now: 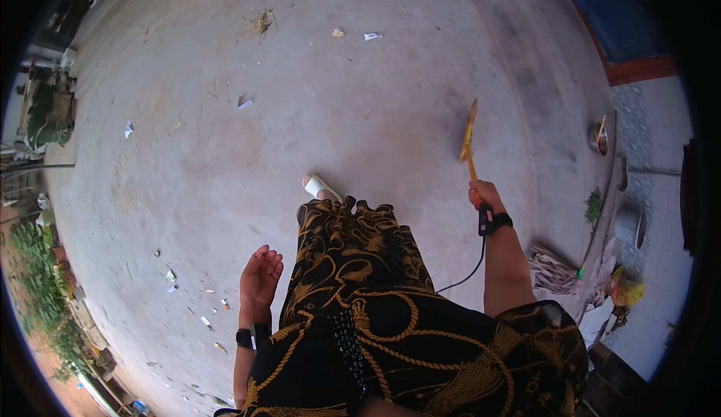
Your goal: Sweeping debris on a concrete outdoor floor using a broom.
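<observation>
1. Gripping the yellow broom (469,140) at three o'clock, our right hand (486,195) wraps its handle; we should keep the bristles low.
2. Our left hand (259,276) hangs empty, fingers loosely spread, at seven o'clock.
3. Paper scraps (245,104) lie across the concrete floor (360,109) toward twelve; we judge long strokes best.

Open concrete floor (338,109) ahead; clutter along step (601,222) at right.

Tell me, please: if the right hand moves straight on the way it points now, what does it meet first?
The right hand holds a yellow broom that points ahead. Beyond its tip only bare concrete floor shows; the way looks free, though depth is unclear.
</observation>
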Motion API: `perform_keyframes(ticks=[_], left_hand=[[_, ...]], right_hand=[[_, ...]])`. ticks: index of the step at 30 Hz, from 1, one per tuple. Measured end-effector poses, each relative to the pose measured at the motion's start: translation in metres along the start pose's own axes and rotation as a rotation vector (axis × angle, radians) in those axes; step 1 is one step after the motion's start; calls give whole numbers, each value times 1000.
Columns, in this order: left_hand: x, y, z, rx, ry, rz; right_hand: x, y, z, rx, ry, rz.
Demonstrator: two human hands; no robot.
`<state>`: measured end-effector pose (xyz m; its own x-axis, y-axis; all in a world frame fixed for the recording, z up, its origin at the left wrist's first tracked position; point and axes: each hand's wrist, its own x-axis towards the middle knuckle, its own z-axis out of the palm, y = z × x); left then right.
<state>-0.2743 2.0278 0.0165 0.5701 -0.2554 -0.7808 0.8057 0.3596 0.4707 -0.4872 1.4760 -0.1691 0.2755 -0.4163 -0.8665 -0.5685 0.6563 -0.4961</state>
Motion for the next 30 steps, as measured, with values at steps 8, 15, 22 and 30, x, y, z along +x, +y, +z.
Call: perform_keyframes(ticks=[8, 15, 22, 30], left_hand=[[59, 76, 23, -35, 14, 37], [108, 152, 54, -5, -39, 63], [154, 177, 98, 1, -52, 35], [203, 154, 186, -42, -55, -6]], right_hand=[[-27, -5, 238, -466, -460, -103], [-51, -66, 363, -387, -922, 241], [-99, -169, 324, -772, -776, -189], [-54, -233, 177, -466, -162, -120]])
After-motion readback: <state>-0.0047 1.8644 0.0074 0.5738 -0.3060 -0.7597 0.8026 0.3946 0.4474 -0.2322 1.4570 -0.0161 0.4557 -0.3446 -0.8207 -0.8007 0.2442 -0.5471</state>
